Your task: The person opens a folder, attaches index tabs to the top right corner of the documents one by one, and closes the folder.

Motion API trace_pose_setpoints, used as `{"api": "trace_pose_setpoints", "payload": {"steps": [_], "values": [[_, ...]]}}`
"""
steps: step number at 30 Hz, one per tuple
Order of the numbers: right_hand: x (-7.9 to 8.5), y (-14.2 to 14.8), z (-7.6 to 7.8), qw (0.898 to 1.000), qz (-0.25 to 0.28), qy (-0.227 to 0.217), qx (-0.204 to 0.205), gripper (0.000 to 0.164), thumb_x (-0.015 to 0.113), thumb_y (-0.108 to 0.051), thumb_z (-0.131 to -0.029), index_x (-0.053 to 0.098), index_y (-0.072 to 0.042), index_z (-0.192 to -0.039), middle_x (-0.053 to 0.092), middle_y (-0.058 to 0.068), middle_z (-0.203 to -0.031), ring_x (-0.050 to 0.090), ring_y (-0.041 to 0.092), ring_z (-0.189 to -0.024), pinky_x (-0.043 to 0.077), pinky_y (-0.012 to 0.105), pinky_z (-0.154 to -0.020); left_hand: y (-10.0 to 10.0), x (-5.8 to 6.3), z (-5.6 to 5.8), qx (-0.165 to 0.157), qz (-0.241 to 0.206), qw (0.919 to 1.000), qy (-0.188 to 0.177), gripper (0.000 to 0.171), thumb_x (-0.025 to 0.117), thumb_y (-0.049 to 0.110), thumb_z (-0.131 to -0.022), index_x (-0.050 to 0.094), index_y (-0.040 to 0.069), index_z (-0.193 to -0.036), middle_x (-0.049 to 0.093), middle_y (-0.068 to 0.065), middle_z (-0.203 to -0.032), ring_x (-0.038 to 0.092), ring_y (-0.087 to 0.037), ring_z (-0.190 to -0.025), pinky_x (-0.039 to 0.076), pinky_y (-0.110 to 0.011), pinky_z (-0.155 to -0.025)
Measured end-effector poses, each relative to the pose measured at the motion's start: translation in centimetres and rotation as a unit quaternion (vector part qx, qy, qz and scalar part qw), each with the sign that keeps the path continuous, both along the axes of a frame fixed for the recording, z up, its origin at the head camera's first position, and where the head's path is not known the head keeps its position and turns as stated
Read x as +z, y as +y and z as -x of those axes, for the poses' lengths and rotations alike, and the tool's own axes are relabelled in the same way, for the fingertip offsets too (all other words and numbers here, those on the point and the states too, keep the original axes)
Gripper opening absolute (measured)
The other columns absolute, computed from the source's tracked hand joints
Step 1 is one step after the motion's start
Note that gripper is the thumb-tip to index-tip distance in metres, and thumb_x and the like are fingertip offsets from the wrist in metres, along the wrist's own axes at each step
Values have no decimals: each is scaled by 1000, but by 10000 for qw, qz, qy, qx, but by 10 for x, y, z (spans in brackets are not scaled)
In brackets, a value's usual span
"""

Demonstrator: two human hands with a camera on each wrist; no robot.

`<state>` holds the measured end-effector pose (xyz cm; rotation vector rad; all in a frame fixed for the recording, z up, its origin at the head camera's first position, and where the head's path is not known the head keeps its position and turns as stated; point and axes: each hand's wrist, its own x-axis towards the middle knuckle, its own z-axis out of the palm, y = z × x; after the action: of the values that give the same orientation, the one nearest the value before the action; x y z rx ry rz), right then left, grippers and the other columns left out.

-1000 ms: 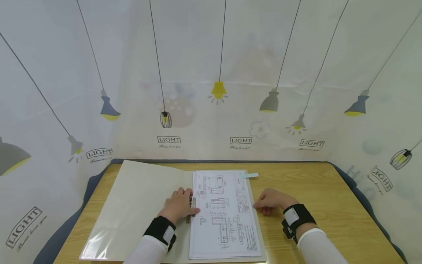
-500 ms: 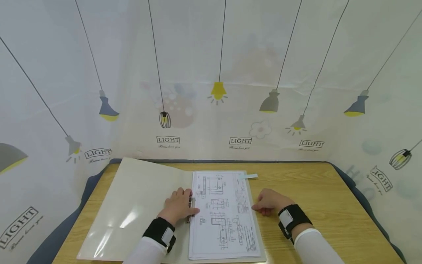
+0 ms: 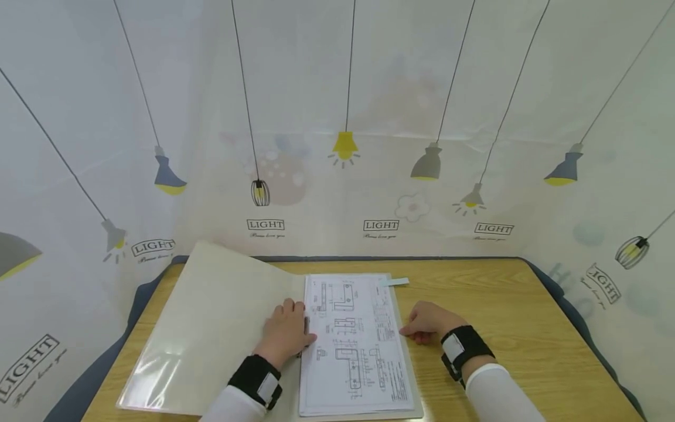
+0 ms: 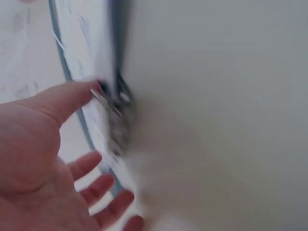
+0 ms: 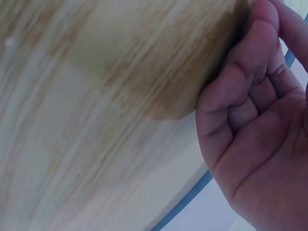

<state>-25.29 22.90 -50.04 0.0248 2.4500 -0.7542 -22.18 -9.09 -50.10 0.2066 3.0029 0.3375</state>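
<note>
An open clip folder [image 3: 232, 328] lies on the table, its left cover tilted up at the far corner. On its right half rests a stack of printed sheets [image 3: 364, 316] with technical drawings. My left hand [image 3: 286, 331] lies over the spine, fingers extended on the left cover and thumb reaching onto the sheets. In the left wrist view its thumb touches a metal clip [image 4: 119, 120], mostly hidden in the head view. At the folder's right edge my right hand [image 3: 429, 321] pinches with thumb and forefinger, other fingers curled; its fingertips are cut off in the right wrist view.
A pale blue tab [image 3: 394, 282] sticks out past the sheets' upper right side. The wood-grain table [image 3: 485, 293] extends to the right, with a dark blue edge [image 3: 548, 287]. A lamp-printed curtain [image 3: 327, 88] surrounds the table at the back and sides.
The folder's left cover has risen at its far corner, and the glare on it has shifted. Less of the metal clip shows beside my left hand. The whole view has moved slightly.
</note>
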Motion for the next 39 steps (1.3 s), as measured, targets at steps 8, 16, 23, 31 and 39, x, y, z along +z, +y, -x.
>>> {"api": "trace_pose_setpoints", "payload": {"steps": [8, 16, 23, 31, 39], "values": [[1, -1, -1, 10000, 83, 9, -41, 26, 74, -20, -81, 65, -6, -61, 59, 2, -54, 53, 11, -48, 42, 22, -48, 49, 20, -38, -1240, -331, 9917, 3, 75, 77, 48, -72, 48, 9, -128, 46, -11, -124, 46, -27, -106, 49, -44, -77], [1, -2, -1, 9999, 94, -8, -81, 26, 74, -22, -81, 65, -7, -62, 59, 1, -55, 53, 11, -49, 43, 22, -48, 81, 13, -78, -2624, 80, 9648, -123, 85, 73, 63, -68, 44, 17, -133, 44, -2, -131, 43, -20, -118, 46, -40, -87], [1, -1, -1, 10000, 78, 59, 10, 26, 74, -22, -81, 65, -6, -62, 60, 2, -55, 54, 11, -49, 45, 23, -49, 85, 1, -82, -2666, 230, 9634, -186, 80, 76, 60, -67, 48, 19, -130, 47, 4, -122, 44, -15, -106, 46, -35, -81], [2, -1, -1, 10000, 62, 8, 25, 27, 73, -23, -82, 65, -7, -63, 59, 1, -55, 53, 11, -49, 45, 23, -49, 77, 8, -80, -2311, -524, 9688, -734, 65, 71, 46, -80, 46, 20, -134, 51, 2, -130, 49, -14, -117, 46, -38, -94], [2, 0, -1, 9999, 90, -16, 68, 27, 73, -23, -82, 65, -7, -62, 59, 1, -55, 53, 11, -49, 45, 23, -49, 62, 35, -80, -1324, -2221, 9657, 220, 66, 62, 7, -78, 39, 17, -139, 64, 4, -92, 56, -2, -74, 46, -21, -61]]}}
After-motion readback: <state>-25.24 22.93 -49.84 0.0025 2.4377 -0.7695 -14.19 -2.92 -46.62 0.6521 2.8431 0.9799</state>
